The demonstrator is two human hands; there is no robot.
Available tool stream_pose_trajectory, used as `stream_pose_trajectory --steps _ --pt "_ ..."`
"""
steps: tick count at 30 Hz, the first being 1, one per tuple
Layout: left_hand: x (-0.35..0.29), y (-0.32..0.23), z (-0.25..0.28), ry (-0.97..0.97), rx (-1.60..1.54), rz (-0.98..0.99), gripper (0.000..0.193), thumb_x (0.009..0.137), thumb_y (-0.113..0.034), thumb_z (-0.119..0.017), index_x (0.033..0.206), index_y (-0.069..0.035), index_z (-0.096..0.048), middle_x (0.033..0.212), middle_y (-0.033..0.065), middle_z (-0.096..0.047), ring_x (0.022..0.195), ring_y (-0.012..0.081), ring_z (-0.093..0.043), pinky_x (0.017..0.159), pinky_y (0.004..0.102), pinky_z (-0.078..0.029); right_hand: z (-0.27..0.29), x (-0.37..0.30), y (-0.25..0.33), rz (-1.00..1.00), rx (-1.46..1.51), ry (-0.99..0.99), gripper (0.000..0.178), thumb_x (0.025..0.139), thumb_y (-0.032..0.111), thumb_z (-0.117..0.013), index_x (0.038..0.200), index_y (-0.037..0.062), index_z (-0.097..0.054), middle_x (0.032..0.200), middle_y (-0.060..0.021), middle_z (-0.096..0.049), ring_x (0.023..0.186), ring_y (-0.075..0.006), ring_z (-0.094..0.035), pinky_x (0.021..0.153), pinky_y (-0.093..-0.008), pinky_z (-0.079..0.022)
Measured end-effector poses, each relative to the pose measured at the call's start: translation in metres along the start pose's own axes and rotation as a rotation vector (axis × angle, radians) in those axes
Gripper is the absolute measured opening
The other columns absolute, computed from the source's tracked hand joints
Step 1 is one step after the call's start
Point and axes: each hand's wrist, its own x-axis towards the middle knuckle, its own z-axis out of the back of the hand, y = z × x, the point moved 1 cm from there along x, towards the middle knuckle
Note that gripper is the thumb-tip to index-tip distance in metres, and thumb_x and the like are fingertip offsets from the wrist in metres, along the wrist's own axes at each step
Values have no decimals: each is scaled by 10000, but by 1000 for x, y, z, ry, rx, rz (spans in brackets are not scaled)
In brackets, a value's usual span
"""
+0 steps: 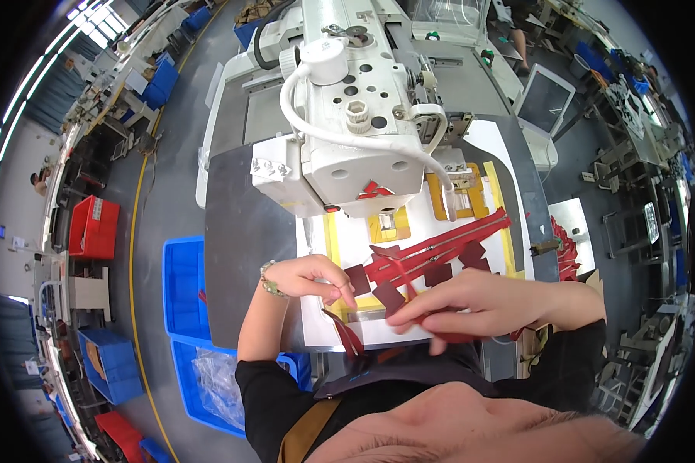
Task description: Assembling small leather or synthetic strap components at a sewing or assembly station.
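Note:
Several red zipper strips [440,245] with metal teeth lie slantwise across a white work plate [314,333], with dark red fabric squares [439,275] along them. My left hand [310,278] hovers at the plate's left side, its fingers loosely bent and nothing visible in them. Over the front right of the plate, my right hand [471,303] has its fingers closed around a narrow red strip [406,276]. More red material shows beneath that hand, and its fingertips are partly hidden. Another red zipper piece [349,337] hangs at the plate's front edge, below my left hand.
A large white sewing machine head [363,166] stands over the plate's far side. Yellow clamp frames [465,202] lie beneath it. Blue bins [185,289] stand on the left; a plastic bag [218,378] fills one. Red pieces [565,251] lie on the right, near a tilted screen [547,99].

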Motion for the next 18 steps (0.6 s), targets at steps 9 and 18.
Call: stream_pose_trajectory --steps 9,18 --pt "-9 8 2 -541 -382 182 268 991 -274 -452 839 -59 -503 639 -18 -481 546 77 -477 574 243 -444 -57 60 -30 438 15 -119 469 957 34 -411 1422 56 -359 913 -91 -600 809 -166 -584 733 -279 -462" --pt "-3 2 -4 -471 -256 343 320 1001 -286 -432 786 -64 -513 541 -68 -302 447 36 -284 414 217 -262 -76 80 -59 582 -377 -303 583 885 -16 -471 1435 53 -290 1142 -126 -562 859 -260 -597 725 -366 -477"
